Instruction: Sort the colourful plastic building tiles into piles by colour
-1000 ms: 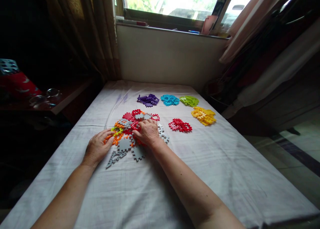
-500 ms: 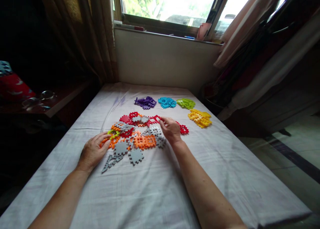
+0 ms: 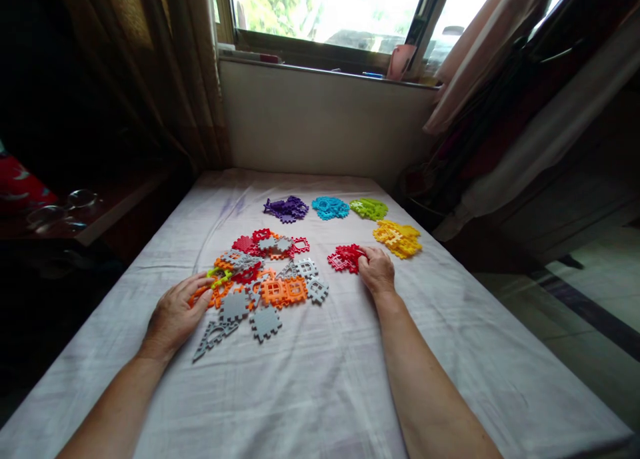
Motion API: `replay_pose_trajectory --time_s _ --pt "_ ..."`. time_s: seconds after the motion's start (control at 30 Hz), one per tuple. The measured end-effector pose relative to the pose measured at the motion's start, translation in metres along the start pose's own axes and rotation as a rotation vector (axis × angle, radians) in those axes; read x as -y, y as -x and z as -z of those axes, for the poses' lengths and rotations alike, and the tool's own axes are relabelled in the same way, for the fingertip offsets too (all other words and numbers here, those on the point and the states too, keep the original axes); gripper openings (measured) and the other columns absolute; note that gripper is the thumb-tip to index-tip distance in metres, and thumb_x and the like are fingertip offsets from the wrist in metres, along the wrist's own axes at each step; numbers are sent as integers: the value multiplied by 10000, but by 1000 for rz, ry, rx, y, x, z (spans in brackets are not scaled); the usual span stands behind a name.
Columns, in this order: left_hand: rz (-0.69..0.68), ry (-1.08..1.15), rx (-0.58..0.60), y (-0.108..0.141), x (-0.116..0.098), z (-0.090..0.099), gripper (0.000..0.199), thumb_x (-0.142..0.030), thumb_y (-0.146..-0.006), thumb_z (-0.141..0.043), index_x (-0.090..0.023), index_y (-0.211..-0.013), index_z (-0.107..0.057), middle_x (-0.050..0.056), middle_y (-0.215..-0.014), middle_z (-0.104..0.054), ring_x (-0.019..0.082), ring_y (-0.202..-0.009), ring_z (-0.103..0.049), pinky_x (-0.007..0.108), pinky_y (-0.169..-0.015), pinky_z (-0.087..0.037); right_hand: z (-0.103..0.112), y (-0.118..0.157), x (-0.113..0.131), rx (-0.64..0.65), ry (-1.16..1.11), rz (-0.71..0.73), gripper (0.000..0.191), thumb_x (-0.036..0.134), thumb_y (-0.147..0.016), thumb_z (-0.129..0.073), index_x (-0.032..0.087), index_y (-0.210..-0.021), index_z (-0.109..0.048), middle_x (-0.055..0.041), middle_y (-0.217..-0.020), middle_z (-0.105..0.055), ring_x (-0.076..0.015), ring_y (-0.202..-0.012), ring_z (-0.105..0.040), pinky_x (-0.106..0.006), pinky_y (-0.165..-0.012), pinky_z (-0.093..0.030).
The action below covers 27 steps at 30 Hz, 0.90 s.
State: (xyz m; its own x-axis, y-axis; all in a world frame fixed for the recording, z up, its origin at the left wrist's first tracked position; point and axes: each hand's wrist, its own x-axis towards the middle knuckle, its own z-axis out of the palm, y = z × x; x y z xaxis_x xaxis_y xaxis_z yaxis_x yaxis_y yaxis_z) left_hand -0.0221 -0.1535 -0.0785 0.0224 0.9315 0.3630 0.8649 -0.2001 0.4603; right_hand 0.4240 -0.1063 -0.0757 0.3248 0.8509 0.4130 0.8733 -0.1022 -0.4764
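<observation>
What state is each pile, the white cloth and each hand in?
Mixed, mainly red, orange, grey notched plastic pieces: spread, overlapping
Red notched plastic heap: piled, partly hidden
Purple notched plastic heap: piled
Blue notched plastic heap: piled
Lime notched plastic heap: piled
Yellow notched plastic heap: piled
White cloth: creased
Left hand: fingers bent, at mixed pieces
Right hand: at red heap, hold unclear

From the near edge of the table (image 3: pixel 310 392), the head camera faces forward and down, toward the window (image 3: pixel 330 12).
</observation>
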Motion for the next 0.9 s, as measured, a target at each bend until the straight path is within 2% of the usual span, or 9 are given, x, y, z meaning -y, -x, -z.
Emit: replay_pose_trajectory --time_s 0.13,0.2,0.37,0.47,0.57,0.73,0.8,0.9 --pt "-3 -3 7 1 -3 0 401 -476 -844 -483 -223 -1005 -749 92 -1245 -724 279 -1152 -674 428 -1058 -509 7 4 19 6 -10 22 301 200 -876 -510 214 -1018 -775 -148 -1149 -734 -346 -1126 -638 -502 -1007 -472" --pt "-7 -6 11 1 -5 0 394 -465 -846 -484 -225 -1015 -746 86 -1258 -719 279 -1163 -668 435 -1067 -500 10 10 38 54 -26 99 281 233 -912 -512 213 -1018 -771 -136 -1130 -739 -329 -1121 -642 -484 -1020 -467" --pt "-6 -17 -6 2 -4 -2 375 -456 -848 -488 -244 -1024 -743 69 -1260 -719 274 -1165 -665 434 -1067 -497 -1 34 116 259 -71 343 244 259 -927 -571 245 -1087 -754 -65 -1145 -752 -239 -1090 -656 -370 -998 -465" --pt "-9 -15 -12 2 -2 -3 383 -461 -841 -492 -246 -1031 -746 74 -1255 -721 281 -1162 -666 446 -1059 -500 -15 48 162 409 -56 459 271 307 -934 -593 249 -1158 -732 -51 -1169 -750 -230 -1110 -645 -355 -993 -453" --pt "-5 -5 -10 2 -3 -3 402 -466 -835 -488 -235 -1032 -751 90 -1254 -721 294 -1156 -668 467 -1054 -501 -27 54 191 454 -11 513 286 365 -948 -585 239 -1163 -726 -64 -1175 -746 -235 -1103 -641 -365 -987 -443" --pt "-11 5 -16 1 -4 -3 398 -464 -846 -482 -235 -1029 -751 91 -1254 -721 284 -1158 -668 460 -1068 -490 -38 55 207 488 39 467 232 380 -930 -613 229 -1037 -753 -76 -1078 -757 -242 -1056 -654 -359 -914 -465" --pt "-12 6 -16 1 -4 -3 393 -462 -848 -485 -235 -1028 -751 92 -1254 -720 282 -1163 -665 462 -1079 -482 -41 54 207 502 -42 421 171 340 -910 -640 246 -988 -759 -50 -1053 -766 -216 -1032 -666 -328 -904 -471" --pt "-10 3 -4 2 -4 -3 397 -461 -847 -484 -231 -1028 -752 98 -1251 -720 286 -1168 -664 467 -1079 -481 -42 47 198 508 -288 294 133 295 -893 -645 268 -949 -762 -1 -1007 -781 -167 -949 -693 -273 -860 -494"
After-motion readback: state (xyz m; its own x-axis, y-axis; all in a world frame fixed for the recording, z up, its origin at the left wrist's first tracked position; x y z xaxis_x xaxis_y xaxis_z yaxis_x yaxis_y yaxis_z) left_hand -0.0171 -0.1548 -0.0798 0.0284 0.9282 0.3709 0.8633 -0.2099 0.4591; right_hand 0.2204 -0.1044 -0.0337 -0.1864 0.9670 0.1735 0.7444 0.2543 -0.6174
